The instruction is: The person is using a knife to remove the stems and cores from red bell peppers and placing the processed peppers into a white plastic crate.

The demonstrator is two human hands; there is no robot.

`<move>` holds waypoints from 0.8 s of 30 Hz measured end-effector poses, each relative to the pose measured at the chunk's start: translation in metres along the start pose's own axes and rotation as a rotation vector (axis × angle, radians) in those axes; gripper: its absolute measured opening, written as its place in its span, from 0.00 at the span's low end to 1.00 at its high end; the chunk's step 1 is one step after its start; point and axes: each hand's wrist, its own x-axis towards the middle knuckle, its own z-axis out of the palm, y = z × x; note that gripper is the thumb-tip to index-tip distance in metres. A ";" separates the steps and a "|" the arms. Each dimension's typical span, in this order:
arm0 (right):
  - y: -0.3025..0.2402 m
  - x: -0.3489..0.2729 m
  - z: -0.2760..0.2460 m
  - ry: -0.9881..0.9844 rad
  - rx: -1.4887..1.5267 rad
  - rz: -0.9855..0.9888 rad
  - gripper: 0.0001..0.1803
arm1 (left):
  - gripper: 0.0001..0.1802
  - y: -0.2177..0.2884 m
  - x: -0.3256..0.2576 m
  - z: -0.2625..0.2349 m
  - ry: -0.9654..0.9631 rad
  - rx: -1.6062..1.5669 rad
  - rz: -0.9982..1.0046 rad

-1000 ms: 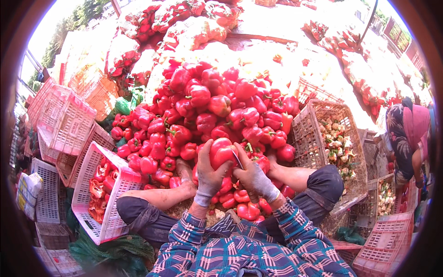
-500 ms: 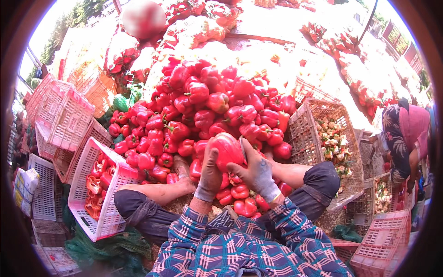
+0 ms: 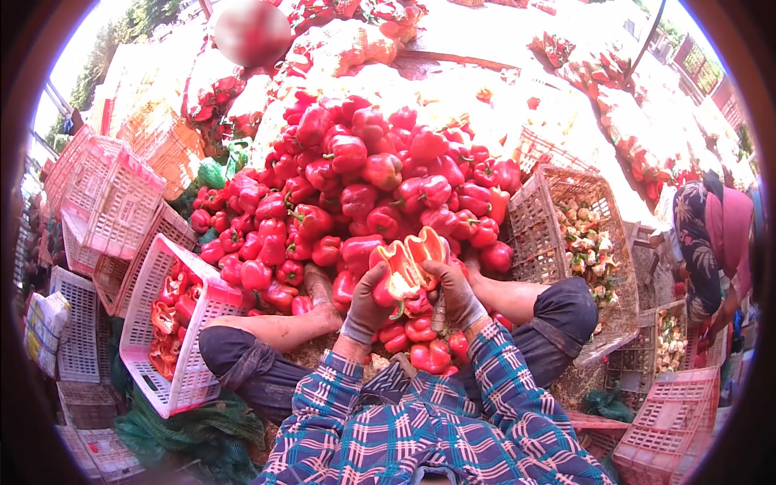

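Observation:
A red bell pepper (image 3: 402, 268) is split open between my hands, its pale orange inside facing up. My gloved left hand (image 3: 365, 309) is closed around the left part, where a green stem shows at the bottom. My gloved right hand (image 3: 457, 299) grips the right part. A narrow greyish piece (image 3: 439, 314) points down from under the right hand; it looks like a small blade, but I cannot be sure. Just beyond my hands rises a big heap of whole red bell peppers (image 3: 347, 153), with several more peppers (image 3: 430, 356) between my legs.
On my left a tilted white-pink crate (image 3: 179, 388) holds opened red peppers. A brown crate (image 3: 533, 226) on my right contains pale pepper cores (image 3: 588, 246). Stacked crates (image 3: 113, 198) and green netting (image 3: 194, 428) lie leftward. Another person (image 3: 703, 242) bends at far right.
The pepper was whole-looking and closed in both hands; now it is parted, showing its inside. My right hand has turned and moved slightly right and down.

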 end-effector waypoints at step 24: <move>-0.012 -0.045 0.046 -0.178 -1.119 -0.685 0.24 | 0.23 -0.021 -0.005 -0.011 -0.045 -0.039 0.056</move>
